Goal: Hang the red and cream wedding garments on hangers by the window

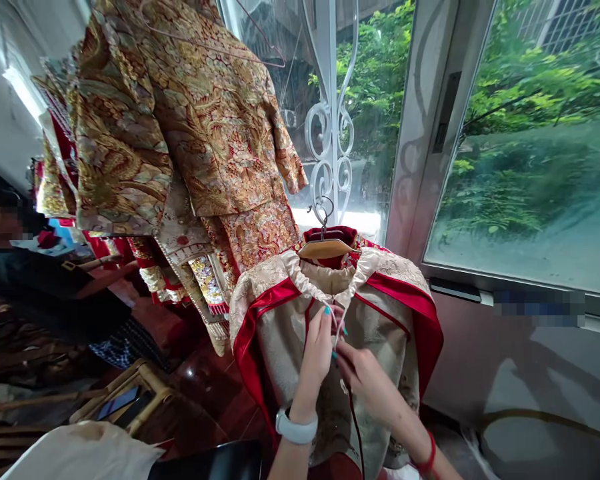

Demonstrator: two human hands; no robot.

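Observation:
A cream and red cape (280, 333) with a gathered collar hangs on a wooden hanger (329, 249) in front of me. Its pale drawstring cords (341, 325) come together below the collar. My left hand (321, 339) is closed on the cords, with thumb and fingers pinched near the neck opening. Just below and to the right, my right hand (360, 373) is also closed, its fingertips pinching the lower part of the cords. A dark red cord (355, 427) dangles beneath the hands.
Gold brocade jackets (215, 120) hang at the left and behind. The hanger hooks onto a white scrolled window grille (330, 133). At the far left is a person in dark clothes (45, 293). A bamboo stool (145, 393) bearing a phone (120, 403) stands at the lower left.

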